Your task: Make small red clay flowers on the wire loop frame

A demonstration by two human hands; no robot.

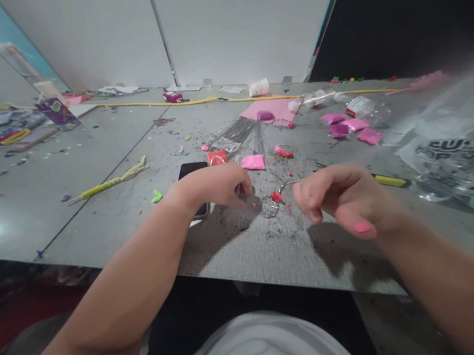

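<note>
Lying on the grey textured table [270, 253], a small round wire coil [269, 207] dotted with red clay is pinched by the left hand [216, 185]; the right hand [341, 197] is curled loosely beside it, holding nothing visible.

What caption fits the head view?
Both hands, left hand and right hand, work a small wire loop on a littered grey table.

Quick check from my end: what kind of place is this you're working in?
Most likely a craft worktable. Bits of pink clay lie about, a bundle of thin wires fans out on the grey table, and both hands work a small wire loop.
</note>
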